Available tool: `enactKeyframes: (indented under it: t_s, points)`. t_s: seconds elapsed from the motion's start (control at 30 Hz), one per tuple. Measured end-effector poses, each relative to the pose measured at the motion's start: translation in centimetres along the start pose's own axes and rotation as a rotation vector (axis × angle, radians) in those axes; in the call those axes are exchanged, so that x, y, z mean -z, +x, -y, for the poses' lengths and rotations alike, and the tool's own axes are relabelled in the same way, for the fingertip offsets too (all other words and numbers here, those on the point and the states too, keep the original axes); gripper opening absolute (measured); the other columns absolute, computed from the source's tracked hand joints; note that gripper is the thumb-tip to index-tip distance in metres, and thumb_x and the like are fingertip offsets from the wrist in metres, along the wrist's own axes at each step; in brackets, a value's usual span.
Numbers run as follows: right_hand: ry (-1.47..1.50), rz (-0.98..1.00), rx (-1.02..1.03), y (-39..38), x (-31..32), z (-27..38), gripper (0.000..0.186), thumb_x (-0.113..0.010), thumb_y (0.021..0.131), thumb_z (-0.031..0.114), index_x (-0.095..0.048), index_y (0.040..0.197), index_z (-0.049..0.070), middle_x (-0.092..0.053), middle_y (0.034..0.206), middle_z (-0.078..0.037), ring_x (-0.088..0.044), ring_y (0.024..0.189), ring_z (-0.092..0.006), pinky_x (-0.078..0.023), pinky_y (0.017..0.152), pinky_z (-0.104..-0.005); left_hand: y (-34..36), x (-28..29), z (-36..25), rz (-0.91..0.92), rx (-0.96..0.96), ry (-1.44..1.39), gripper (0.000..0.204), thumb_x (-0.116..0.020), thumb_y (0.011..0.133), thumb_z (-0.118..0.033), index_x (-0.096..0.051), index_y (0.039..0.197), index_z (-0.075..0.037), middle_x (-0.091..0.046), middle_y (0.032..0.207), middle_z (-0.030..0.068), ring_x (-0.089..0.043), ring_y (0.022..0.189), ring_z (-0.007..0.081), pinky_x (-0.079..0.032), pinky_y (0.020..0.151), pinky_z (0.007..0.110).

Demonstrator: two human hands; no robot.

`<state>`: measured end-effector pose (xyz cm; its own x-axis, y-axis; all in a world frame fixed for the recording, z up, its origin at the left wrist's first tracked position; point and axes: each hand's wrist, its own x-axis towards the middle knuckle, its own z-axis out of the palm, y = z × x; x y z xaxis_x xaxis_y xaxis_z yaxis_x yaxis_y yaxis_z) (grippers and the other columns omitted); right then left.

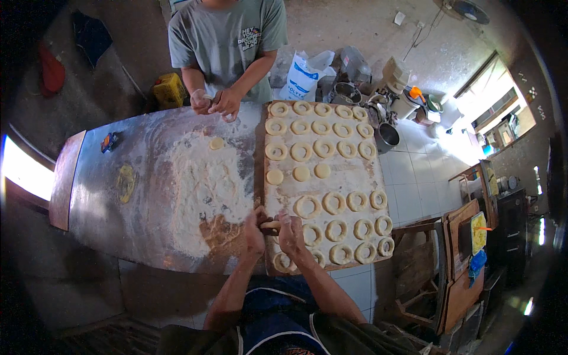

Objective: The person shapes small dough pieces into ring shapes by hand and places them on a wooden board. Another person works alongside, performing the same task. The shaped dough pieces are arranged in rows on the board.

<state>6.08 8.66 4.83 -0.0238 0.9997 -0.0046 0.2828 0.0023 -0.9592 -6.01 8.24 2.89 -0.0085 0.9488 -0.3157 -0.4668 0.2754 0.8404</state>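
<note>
Close to the table's front edge, a piece of pale dough (271, 225), seen edge-on, is stretched between my hands. My left hand (254, 232) is closed around one side of it. The fingers of my right hand (290, 232) are wrapped on its other side, over the floured board (355, 170). Rows of dough rings (333, 203) cover that board, and my right hand hides part of the nearest ones. Three flat dough rounds (302, 173) without holes lie in a row mid-board.
Flour (207, 177) is spread on the table (148, 201) to the left, with one dough round (216, 143) on it. Across the table, a co-worker's hands (216, 105) hold dough. A white sack (300, 77), pots (387, 136) and a wooden chair (449, 266) stand around the table.
</note>
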Motion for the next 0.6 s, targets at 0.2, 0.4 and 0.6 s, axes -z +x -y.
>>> enactKeyframes:
  t_s: [0.2, 0.4, 0.6]
  points:
    - [0.025, 0.132, 0.251, 0.0, 4.1, -1.0, 0.062, -0.036, 0.102, 0.041, -0.061, 0.069, -0.006, -0.053, 0.057, -0.025, -0.051, 0.05, -0.0378, -0.042, 0.055, -0.0469, 0.9, -1.5, 5.9, -0.111, -0.128, -0.148, 0.039, -0.046, 0.1, -0.041, -0.05, 0.083, -0.007, -0.051, 0.074, 0.0012, -0.055, 0.071, 0.0177, -0.046, 0.064, 0.035]
    - [-0.13, 0.26, 0.155, 0.6, 6.4, -1.3, 0.054, -0.037, 0.102, 0.035, -0.068, 0.08, -0.003, -0.053, 0.057, -0.024, -0.051, 0.05, -0.041, -0.042, 0.055, -0.0455, 0.9, -4.0, 4.3, -0.164, -0.524, 0.665, 0.04, -0.044, 0.1, -0.039, -0.053, 0.082, -0.004, -0.053, 0.072, 0.003, -0.054, 0.067, 0.0204, -0.044, 0.062, 0.039]
    - [0.038, 0.26, 0.329, 1.6, 7.0, -0.1, 0.03, -0.051, 0.097, 0.025, -0.068, 0.092, 0.0, -0.059, 0.067, -0.015, -0.051, 0.054, -0.0324, -0.04, 0.053, -0.0418, 3.5, 1.4, 8.4, -0.051, -0.216, 0.198, 0.035, -0.041, 0.104, -0.031, -0.06, 0.11, -0.002, -0.061, 0.092, 0.0087, -0.061, 0.09, 0.0251, -0.052, 0.079, 0.039]
